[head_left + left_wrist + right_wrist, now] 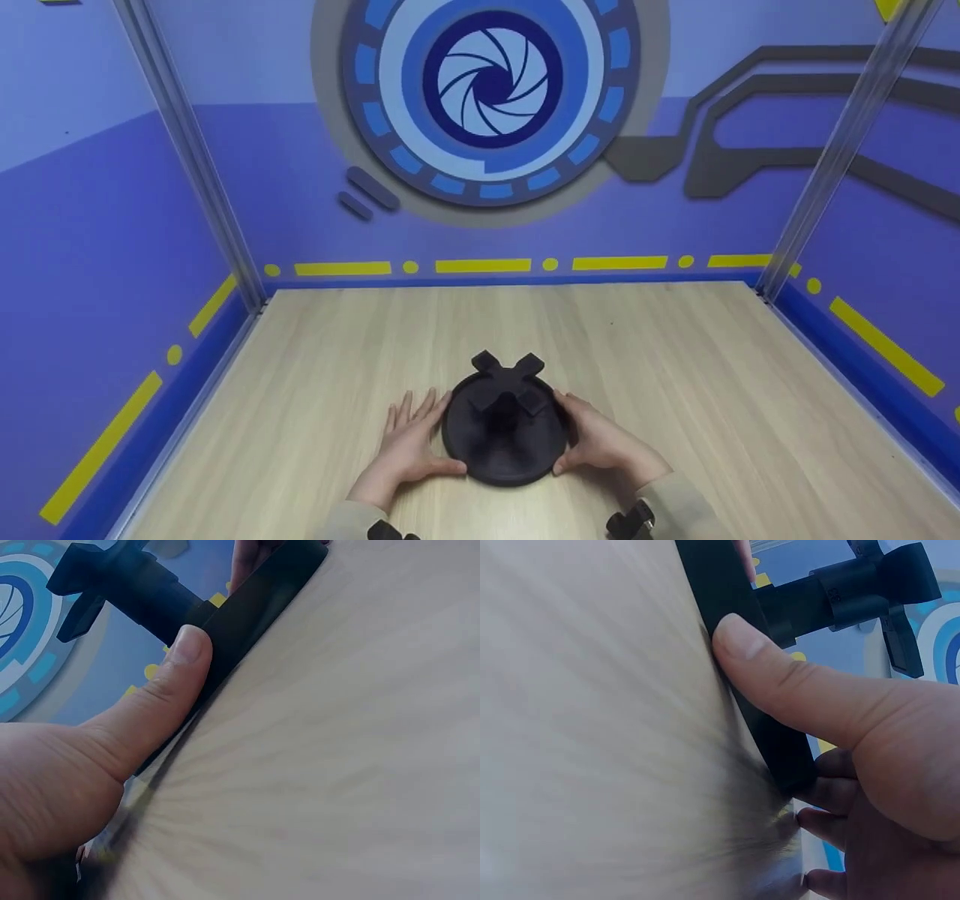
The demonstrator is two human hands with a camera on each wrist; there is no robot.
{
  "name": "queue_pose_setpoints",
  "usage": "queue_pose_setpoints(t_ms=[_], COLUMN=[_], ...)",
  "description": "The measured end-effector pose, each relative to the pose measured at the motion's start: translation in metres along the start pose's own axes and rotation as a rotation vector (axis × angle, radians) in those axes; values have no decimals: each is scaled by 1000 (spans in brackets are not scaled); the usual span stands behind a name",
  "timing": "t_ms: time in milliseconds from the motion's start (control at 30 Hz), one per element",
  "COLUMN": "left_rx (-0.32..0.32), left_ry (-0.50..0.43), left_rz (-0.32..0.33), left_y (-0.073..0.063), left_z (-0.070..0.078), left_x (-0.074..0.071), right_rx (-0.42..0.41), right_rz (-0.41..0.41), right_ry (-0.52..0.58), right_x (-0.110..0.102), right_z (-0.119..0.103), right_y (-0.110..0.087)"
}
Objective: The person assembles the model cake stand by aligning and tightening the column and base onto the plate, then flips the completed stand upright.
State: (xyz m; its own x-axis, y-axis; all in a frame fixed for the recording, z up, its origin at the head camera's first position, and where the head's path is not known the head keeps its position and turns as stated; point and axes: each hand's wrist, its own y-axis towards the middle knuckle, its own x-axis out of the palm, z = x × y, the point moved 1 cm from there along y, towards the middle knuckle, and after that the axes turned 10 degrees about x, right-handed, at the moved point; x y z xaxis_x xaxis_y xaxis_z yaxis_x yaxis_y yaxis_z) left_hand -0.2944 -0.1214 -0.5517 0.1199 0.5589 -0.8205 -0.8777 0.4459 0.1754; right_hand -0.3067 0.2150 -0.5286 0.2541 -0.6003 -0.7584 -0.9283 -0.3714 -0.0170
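A black stand (504,461) with a wide round base sits upright on the wooden table. Its short post carries a cross-shaped top (508,373) with flat arms. My left hand (409,450) holds the base's left edge, thumb at the near rim and the other fingers spread behind. On the opposite edge, my right hand (604,442) grips the rim between thumb and fingers. The left wrist view has the left thumb (161,690) against the base's side wall. Likewise the right thumb (780,682) presses that wall in the right wrist view.
The wooden tabletop (360,337) stretches out around the stand. Blue printed panels (262,165) enclose it at the back and both sides. Metal posts (199,157) stand at the back corners.
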Motion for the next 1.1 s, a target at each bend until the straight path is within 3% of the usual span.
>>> queue_pose_setpoints(t_ms=[267,600,800,933,1100], left_rx=[29,87,61,33,106], left_ry=[-75,-76,-243,-382,-481], left_rz=[23,32,62,107,189], left_y=[1,3,4,5,7], left_z=[-2,-3,-2,2,9], left_x=[2,1,-2,-5,-12], right_rx=[2,-18,8,9,-31], right_rz=[17,31,6,-15,-18], right_ry=[0,32,95,233,372], right_x=[2,4,-2,-10,-18], right_z=[1,2,3,3,2], right_y=[0,3,3,2,3])
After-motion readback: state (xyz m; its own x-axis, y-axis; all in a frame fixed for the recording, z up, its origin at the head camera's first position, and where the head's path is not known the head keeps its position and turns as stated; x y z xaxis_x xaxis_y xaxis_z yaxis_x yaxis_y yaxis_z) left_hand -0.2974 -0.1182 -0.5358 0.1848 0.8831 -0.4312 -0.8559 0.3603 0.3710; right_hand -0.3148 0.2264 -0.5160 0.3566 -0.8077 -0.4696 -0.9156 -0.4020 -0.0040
